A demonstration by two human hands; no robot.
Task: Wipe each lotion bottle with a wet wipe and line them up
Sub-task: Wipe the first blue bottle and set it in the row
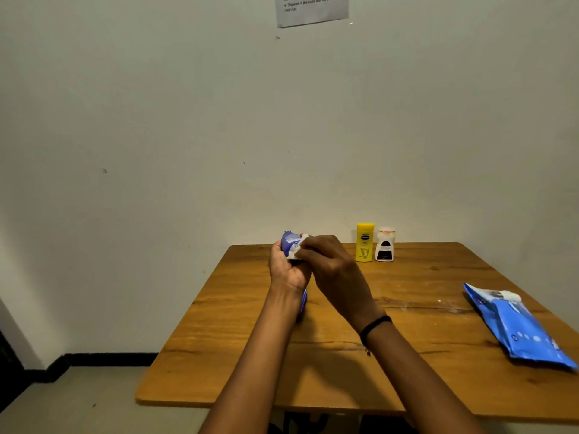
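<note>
Wooden table (407,308); held purple bottle (288,241), wipe-wrapped.

Dim, warm indoor light — soft shadows; slightly blurred, edges bowed.

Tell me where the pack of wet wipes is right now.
In the head view, the blue wet wipes pack lies flat near the right edge of the wooden table, apart from both hands and nearer than the yellow bottle.

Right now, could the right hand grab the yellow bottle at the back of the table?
Probably yes, but not at once. The right hand is busy pressing a wet wipe on the purple bottle. The yellow bottle stands just beyond it with nothing between.
</note>
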